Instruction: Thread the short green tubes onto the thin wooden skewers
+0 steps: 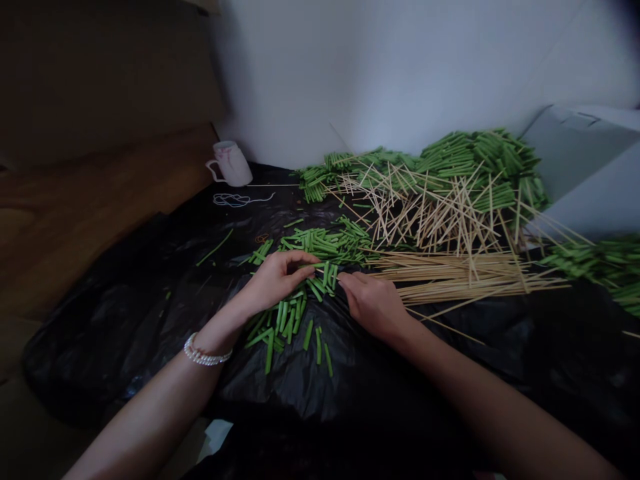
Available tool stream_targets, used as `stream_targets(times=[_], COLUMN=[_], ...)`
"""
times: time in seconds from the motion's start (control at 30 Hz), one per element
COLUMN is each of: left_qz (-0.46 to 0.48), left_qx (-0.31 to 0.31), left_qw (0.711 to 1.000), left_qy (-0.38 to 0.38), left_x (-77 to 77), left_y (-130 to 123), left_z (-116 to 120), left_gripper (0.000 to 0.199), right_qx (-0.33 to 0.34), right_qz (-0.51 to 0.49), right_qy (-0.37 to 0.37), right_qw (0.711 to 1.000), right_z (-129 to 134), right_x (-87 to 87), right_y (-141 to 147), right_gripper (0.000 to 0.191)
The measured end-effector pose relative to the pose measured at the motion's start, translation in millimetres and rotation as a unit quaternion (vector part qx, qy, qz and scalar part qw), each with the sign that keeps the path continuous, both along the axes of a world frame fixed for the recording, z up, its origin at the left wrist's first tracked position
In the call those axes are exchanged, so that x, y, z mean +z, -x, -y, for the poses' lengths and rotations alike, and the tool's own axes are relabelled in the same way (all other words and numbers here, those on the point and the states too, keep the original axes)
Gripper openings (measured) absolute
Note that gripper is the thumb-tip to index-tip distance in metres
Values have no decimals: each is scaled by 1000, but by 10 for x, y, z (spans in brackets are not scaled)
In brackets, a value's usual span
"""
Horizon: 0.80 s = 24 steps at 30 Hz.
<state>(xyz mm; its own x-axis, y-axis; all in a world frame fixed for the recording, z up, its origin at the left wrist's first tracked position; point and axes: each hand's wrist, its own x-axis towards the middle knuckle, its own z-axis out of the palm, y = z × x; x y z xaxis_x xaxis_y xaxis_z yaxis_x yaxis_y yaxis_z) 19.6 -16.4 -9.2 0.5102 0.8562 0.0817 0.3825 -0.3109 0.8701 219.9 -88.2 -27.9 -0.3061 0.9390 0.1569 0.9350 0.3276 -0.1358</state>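
Observation:
My right hand is closed around a thin wooden skewer that points left. Several short cut green stems are threaded side by side across that skewer. At its left end, my left hand has thumb and forefinger pinched on a cut green stem, partly hidden by the fingers. Loose cut green stems lie in a heap just behind my hands, and more are scattered below my left hand. A stack of bare wooden skewers lies to the right, beside my right hand.
Black plastic sheeting covers the work surface. Filled skewers are piled at the back against the wall, their sticks crossing forward. A white mug and a coil of string lie at back left. A pale box stands right.

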Motion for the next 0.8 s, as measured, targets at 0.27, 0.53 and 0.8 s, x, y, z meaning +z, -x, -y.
stream_targets(times=[0.27, 0.53, 0.8], left_qz=[0, -20, -37], left_qx=[-2, 4, -2], left_qw=[1000, 1000, 999], left_qy=[4, -9, -38], left_x=[-14, -15, -36], left_y=[5, 8, 17], left_z=[-7, -6, -14], left_gripper=[30, 29, 32], right_qx=[-2, 4, -1], right_qz=[3, 0, 3], right_qy=[-7, -3, 7], right_qw=[1000, 1000, 1000], right_z=[-1, 1, 1], right_x=[-7, -6, 3], right_y=[-1, -3, -7], right_gripper=[35, 35, 34])
